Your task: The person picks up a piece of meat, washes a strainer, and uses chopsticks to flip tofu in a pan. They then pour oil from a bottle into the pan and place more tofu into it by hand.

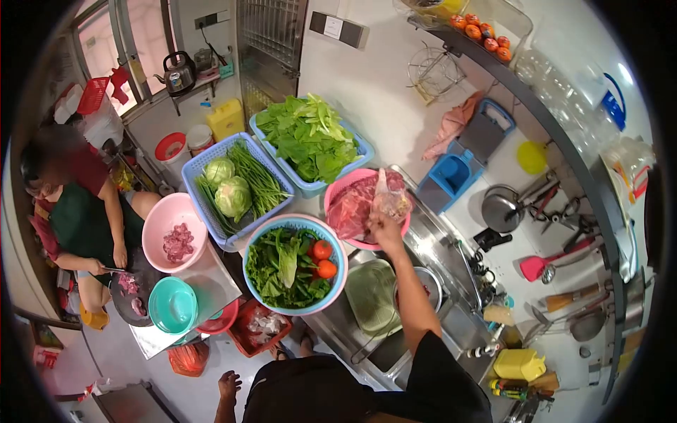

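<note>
My right hand [385,231] reaches over a pink basin [331,204], its fingers closed on the lower end of a pale, bony piece of meat [391,196]. Large red meat [351,209] lies in the same basin. My left hand [229,384] hangs low at the left of my body, away from the tables, with its fingers loosely apart and nothing in them. Nearest the pink basin are a blue basket of leafy greens [310,137] and a round blue basin [250,271] with greens, peppers and two tomatoes [326,268].
A seated person [77,204] cuts meat on a round board [141,282] at the left. Beside them are a pink bowl [156,229] and a teal bowl [173,305]. A blue basket [211,240] holds cabbages and green stalks. The metal sink [377,299] lies beside my right arm.
</note>
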The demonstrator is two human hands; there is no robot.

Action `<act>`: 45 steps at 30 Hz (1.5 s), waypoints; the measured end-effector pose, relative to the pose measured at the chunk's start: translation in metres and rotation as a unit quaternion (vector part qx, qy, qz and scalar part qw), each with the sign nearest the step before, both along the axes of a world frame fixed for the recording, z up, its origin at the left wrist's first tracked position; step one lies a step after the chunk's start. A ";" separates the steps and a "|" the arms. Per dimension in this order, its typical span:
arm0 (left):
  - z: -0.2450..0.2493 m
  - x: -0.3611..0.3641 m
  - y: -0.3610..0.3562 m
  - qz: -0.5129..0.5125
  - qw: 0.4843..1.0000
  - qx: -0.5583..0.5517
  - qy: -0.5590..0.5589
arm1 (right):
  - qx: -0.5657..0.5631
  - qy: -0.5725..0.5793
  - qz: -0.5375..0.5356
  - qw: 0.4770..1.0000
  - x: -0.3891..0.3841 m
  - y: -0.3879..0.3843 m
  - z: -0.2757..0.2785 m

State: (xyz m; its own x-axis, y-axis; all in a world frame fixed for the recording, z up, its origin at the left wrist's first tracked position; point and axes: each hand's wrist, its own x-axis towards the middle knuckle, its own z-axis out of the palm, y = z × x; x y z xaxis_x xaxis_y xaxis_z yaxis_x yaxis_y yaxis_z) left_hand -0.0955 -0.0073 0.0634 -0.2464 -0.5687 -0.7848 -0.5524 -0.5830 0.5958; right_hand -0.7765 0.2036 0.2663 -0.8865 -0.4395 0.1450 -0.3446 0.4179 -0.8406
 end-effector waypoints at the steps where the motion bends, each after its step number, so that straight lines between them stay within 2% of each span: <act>1: 0.009 -0.005 0.004 -0.010 1.000 -0.015 0.007 | 0.064 0.017 0.031 0.997 -0.022 -0.011 0.009; 4: 0.020 -0.013 0.009 -0.006 0.999 -0.034 0.010 | 0.240 0.067 0.155 0.956 -0.047 -0.037 0.059; 6: 0.032 -0.021 0.014 0.029 0.998 -0.055 0.027 | 0.325 0.104 0.275 0.899 -0.043 -0.051 0.094; 7: 0.038 -0.024 0.017 0.045 0.996 -0.066 0.036 | 0.362 0.203 0.323 0.851 -0.059 -0.046 0.056; 11: 0.041 -0.027 0.041 0.086 0.995 -0.041 0.004 | 0.425 0.255 0.315 0.810 -0.030 -0.041 0.036; 15: 0.021 -0.011 0.068 0.066 0.998 0.003 -0.020 | 0.374 0.351 0.267 0.816 -0.023 -0.040 0.011; 18: 0.010 0.002 0.072 0.030 1.000 -0.003 0.005 | 0.288 0.343 0.259 0.856 -0.028 -0.040 0.001; 19: 0.008 0.002 0.069 0.036 0.999 0.007 -0.016 | 0.277 0.375 0.247 0.849 -0.030 -0.039 -0.001; 22: 0.014 0.000 0.059 0.051 0.996 0.026 -0.062 | 0.264 0.344 0.249 0.866 -0.039 -0.037 0.002; 23: 0.016 -0.002 0.054 0.045 0.997 0.014 -0.064 | 0.272 0.365 0.240 0.857 -0.041 -0.037 0.003; 26: 0.034 -0.022 0.041 0.031 0.998 -0.015 -0.059 | 0.260 0.342 0.267 0.863 -0.062 -0.037 -0.009; 29: 0.051 -0.040 0.033 0.016 0.998 -0.030 -0.048 | 0.256 0.259 0.253 0.896 -0.080 -0.042 -0.006; 32: 0.052 -0.044 0.035 0.019 0.999 -0.028 -0.026 | 0.147 0.192 0.223 0.944 -0.084 -0.047 0.012; 35: 0.049 -0.039 0.040 0.024 0.999 -0.017 -0.037 | 0.017 0.072 0.177 0.981 -0.090 -0.052 0.005; 38: 0.046 -0.032 0.048 0.045 0.997 -0.009 -0.066 | 0.005 0.089 0.117 0.989 -0.095 -0.055 0.011; 45: 0.028 -0.004 0.055 0.043 0.996 0.004 -0.075 | -0.132 0.001 0.083 0.988 -0.107 -0.070 0.052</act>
State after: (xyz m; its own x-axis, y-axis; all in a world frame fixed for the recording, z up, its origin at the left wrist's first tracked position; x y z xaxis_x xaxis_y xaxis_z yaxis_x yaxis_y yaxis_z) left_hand -0.0993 0.0476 0.0914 -0.0769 -0.5764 -0.8136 -0.5827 -0.6362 0.5058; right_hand -0.8836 0.1339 0.3182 -0.8046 -0.5256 0.2764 -0.3924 0.1213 -0.9118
